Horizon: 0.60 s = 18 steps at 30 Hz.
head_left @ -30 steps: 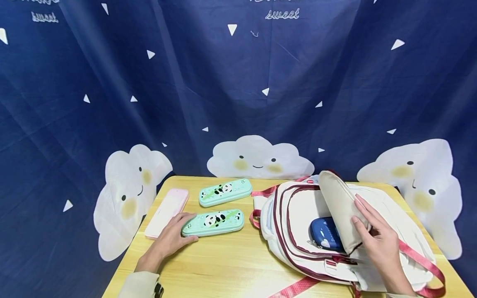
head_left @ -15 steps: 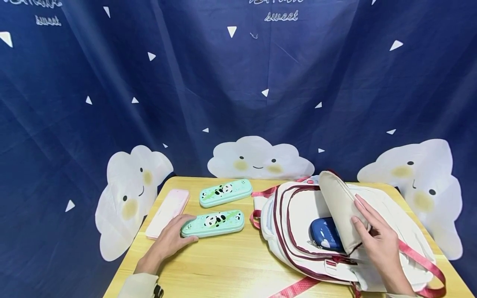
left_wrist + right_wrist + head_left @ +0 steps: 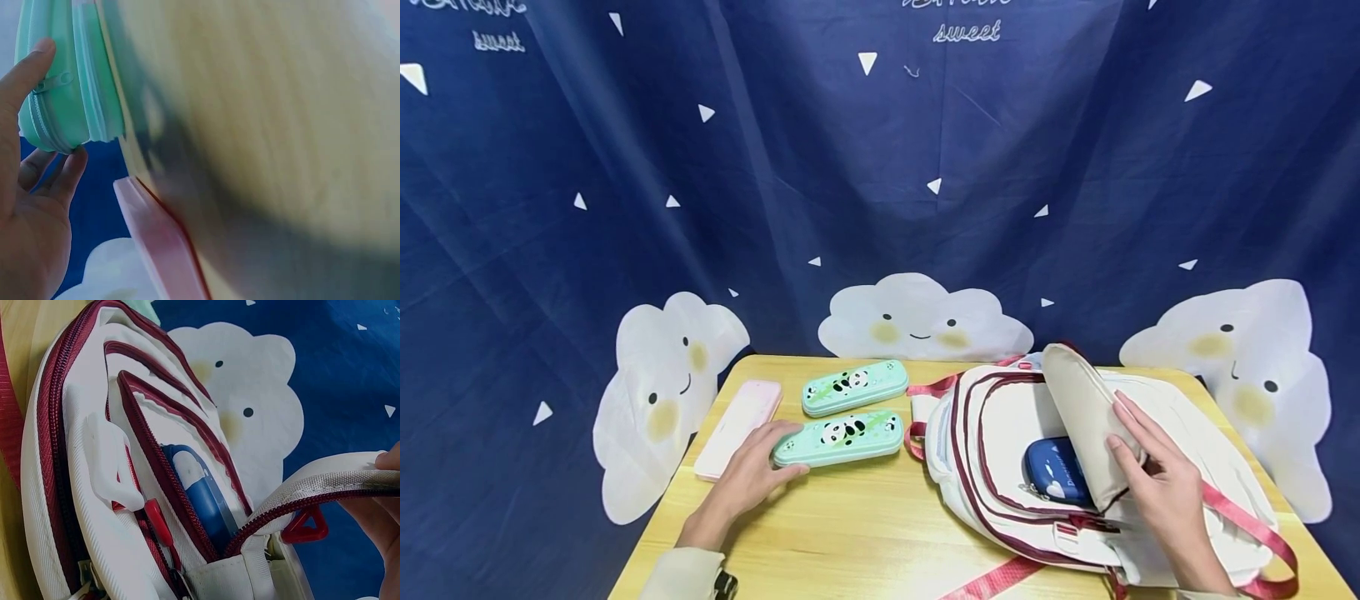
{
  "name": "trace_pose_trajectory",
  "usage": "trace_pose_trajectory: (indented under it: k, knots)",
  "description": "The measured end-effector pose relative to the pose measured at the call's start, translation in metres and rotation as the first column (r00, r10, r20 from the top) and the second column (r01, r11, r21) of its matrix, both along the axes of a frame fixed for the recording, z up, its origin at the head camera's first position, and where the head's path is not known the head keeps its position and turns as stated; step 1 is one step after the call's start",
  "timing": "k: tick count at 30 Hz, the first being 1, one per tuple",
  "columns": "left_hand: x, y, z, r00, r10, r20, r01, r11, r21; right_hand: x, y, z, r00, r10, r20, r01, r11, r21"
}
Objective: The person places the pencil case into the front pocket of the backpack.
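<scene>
My left hand (image 3: 752, 475) grips the left end of a mint-green zip pencil case (image 3: 842, 437) with pandas on its lid. In the left wrist view, thumb and fingertips lie on either side of the case's zipped end (image 3: 69, 106). Just behind it on the table lies a matching panda pencil case (image 3: 854, 387). My right hand (image 3: 1165, 483) holds back the cream flap (image 3: 1078, 417) of a white backpack's (image 3: 1195, 417) front pocket, thumb on one face in the right wrist view. Inside the pocket sits a blue case (image 3: 1052, 471), partly hidden by the flap.
A flat pink case (image 3: 737, 429) lies at the table's left edge, beside my left hand. The backpack's red straps (image 3: 992, 579) trail over the wooden table (image 3: 842, 542). A dark blue cloth (image 3: 880, 167) with cloud prints hangs behind the table.
My left hand has moved slightly up and right in the head view, bringing the near panda pencil case closer to the far one. The right hand and flap have stayed put.
</scene>
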State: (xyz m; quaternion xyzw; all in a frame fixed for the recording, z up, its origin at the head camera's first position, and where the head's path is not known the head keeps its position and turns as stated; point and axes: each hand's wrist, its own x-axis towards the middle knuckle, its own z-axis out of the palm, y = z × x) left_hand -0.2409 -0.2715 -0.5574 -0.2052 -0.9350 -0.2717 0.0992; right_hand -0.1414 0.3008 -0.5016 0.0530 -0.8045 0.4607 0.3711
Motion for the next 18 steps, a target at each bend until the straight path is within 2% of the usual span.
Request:
trace_pose_trajectory:
  k: [9, 18]
  knots:
    - [0.000, 0.011, 0.013, 0.999, -0.009, -0.048, 0.011, 1.000, 0.027, -0.002, 0.000, -0.003, 0.999, 0.019, -0.049, -0.018, 1.000, 0.018]
    - [-0.001, 0.027, 0.028, 0.999, -0.033, 0.009, 0.032, 0.996, 0.077, -0.003, 0.000, -0.003, 0.998, 0.018, -0.061, -0.017, 1.000, 0.022]
